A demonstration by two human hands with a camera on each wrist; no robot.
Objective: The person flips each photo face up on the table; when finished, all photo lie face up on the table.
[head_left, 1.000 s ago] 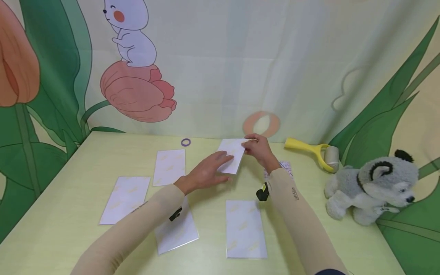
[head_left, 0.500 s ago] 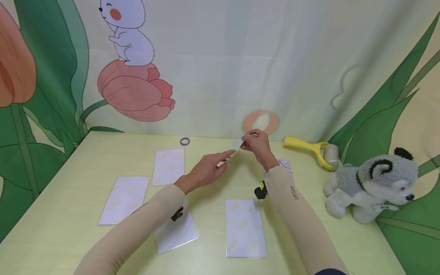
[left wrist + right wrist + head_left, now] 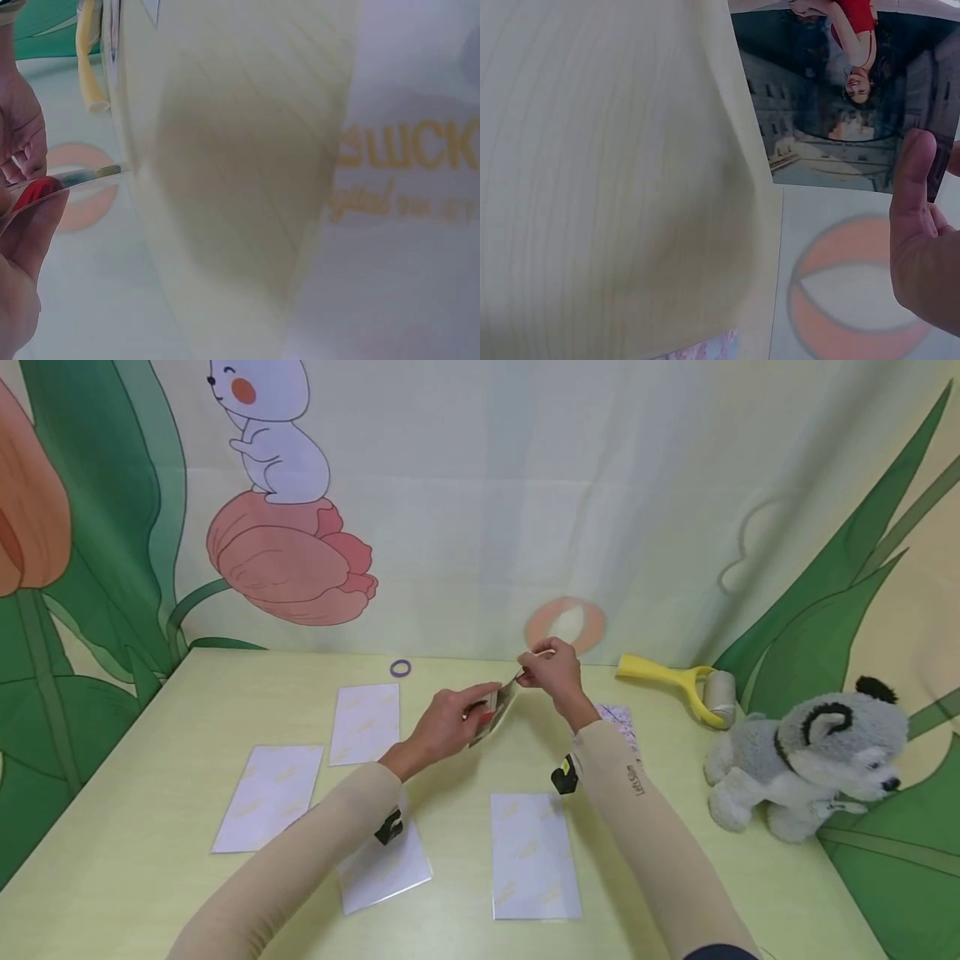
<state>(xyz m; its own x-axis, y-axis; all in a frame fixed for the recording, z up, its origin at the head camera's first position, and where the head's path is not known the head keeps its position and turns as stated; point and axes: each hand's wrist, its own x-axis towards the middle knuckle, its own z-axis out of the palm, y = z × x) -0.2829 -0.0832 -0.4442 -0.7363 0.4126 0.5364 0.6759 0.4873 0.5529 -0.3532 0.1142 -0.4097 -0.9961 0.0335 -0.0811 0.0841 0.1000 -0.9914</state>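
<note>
A glossy photo print [image 3: 501, 703] is held tilted over the far middle of the table. Its picture side, a person in red before dark buildings, shows in the right wrist view, where the photo print [image 3: 825, 97] appears upside down. My left hand [image 3: 447, 720] grips its near end between thumb and fingers. At the far corner, my right hand [image 3: 553, 675] pinches it, with the thumb [image 3: 915, 169] lying over the picture. In the left wrist view the print [image 3: 79, 178] is seen nearly edge-on, between the left hand [image 3: 19, 300] and the right hand [image 3: 22, 124].
Several white sheets with faint yellow print lie about: a far one [image 3: 366, 723], a left one [image 3: 268, 797], one under the left forearm [image 3: 386, 872] and a near one [image 3: 534, 856]. Behind them are a purple ring [image 3: 401, 668], a yellow-handled roller [image 3: 675, 681] and a plush dog [image 3: 806, 760].
The photo print has turned from its white back, through edge-on, to its picture side. My left hand has closed on its near end; the right hand has kept its pinch, shifting slightly left.
</note>
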